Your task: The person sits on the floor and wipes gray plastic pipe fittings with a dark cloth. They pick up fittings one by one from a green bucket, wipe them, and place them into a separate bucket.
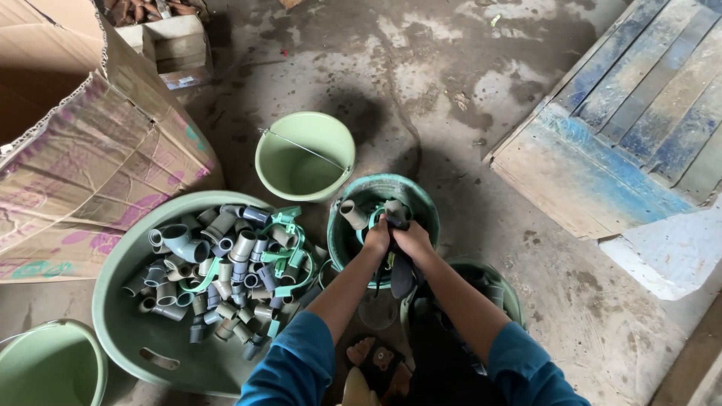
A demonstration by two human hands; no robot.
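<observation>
Head view. My left hand (377,234) and right hand (413,240): fingers curled tight together, both gripping 1 dark pipe fitting (396,212) with a green strap, held over the teal bucket (429,207) just ahead of my knees. 1 grey pipe piece (352,213) leans inside that bucket, left of my hands. Left and near: wide green basin (120,316) heaped with grey fittings (218,263) and green straps. Far: empty pale green bucket (304,154) with wire handle. Far left: cardboard box (90,165). Right: blue wooden pallet (639,105).
</observation>
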